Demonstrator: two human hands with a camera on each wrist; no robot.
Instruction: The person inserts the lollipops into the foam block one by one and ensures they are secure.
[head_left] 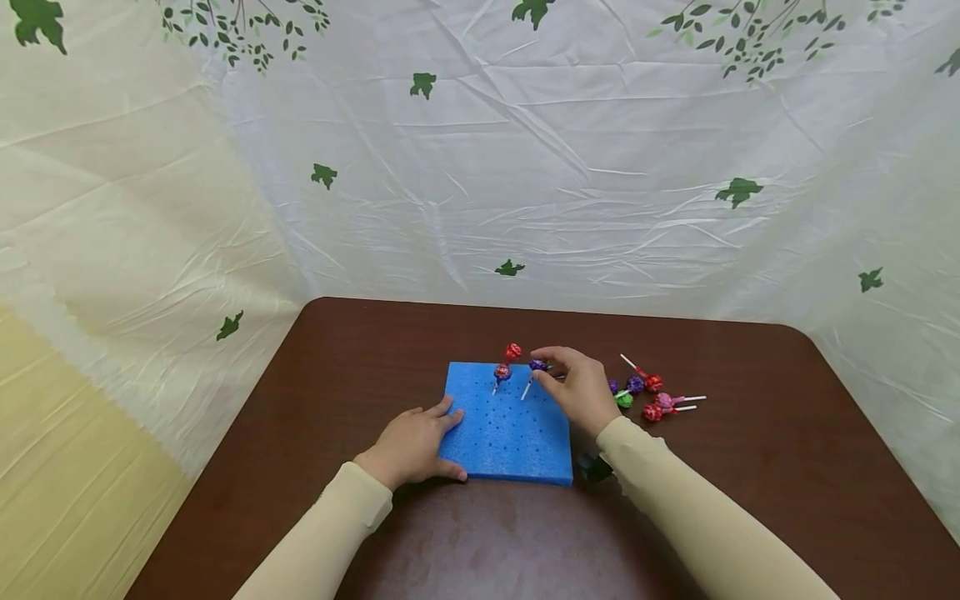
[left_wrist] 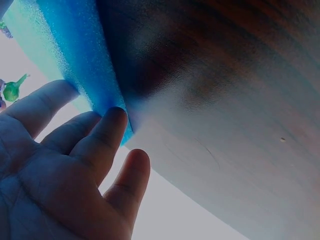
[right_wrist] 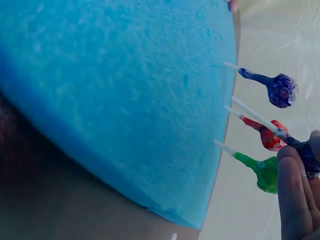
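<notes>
A blue foam board dotted with small holes lies on the table. My left hand rests spread along its left edge, fingertips touching the foam; in the left wrist view the fingers are fairly straight. Above the far right part of the board, my right hand pinches a purple-wrapped lollipop by its head, stick slanting down toward the foam. In the right wrist view, a purple lollipop, a red lollipop and a green lollipop stand in the board by their sticks.
Right of the board lie several loose lollipops, among them a red one, a pink one and a green one. A dark object sits partly hidden by the right forearm. White cloth hangs behind the brown table.
</notes>
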